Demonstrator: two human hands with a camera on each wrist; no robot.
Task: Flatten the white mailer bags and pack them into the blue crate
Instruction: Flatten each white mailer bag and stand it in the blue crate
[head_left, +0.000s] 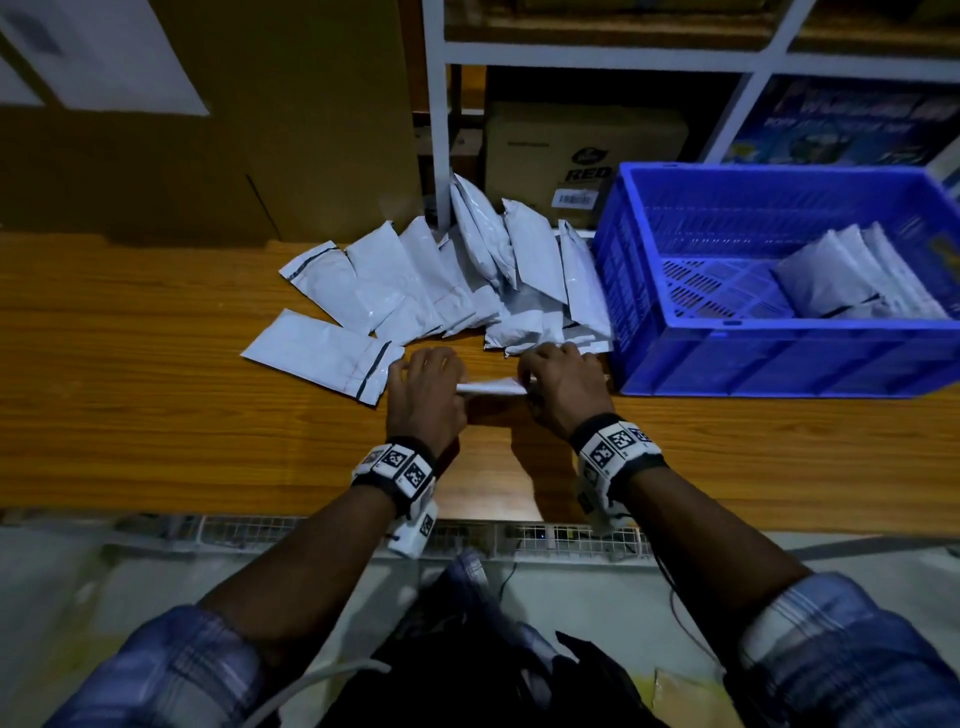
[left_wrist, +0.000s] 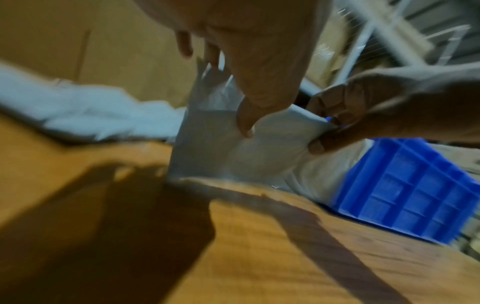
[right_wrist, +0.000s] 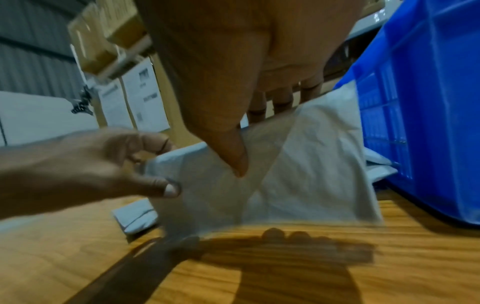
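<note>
Plastic, thin and faintly glossy, makes up the white mailer bag (head_left: 491, 387) that both hands hold above the wooden table (head_left: 156, 415), just left of the blue crate (head_left: 779, 358). The left hand (head_left: 426, 387) pinches its left end between thumb and fingers; the right hand (head_left: 563, 387) pinches the right end the same way, so the bag hangs edge-up between them. From the wrist views its skin looks crinkled and slightly translucent, its lower edge blurred just above the tabletop.

Farther back, a loose pile of mailer bags (head_left: 467, 280) fans out, rectangular pouches, some puffy, some with a dark stripe near one end. One flat bag (head_left: 322, 353) lies alone to the left of the hands. The crate is rigid moulded plastic with slotted walls and a perforated floor, and several packed bags (head_left: 857, 275) lean at its right side. Brown cardboard boxes (head_left: 582, 150) sit on the white shelf frame (head_left: 436, 130) beyond.
</note>
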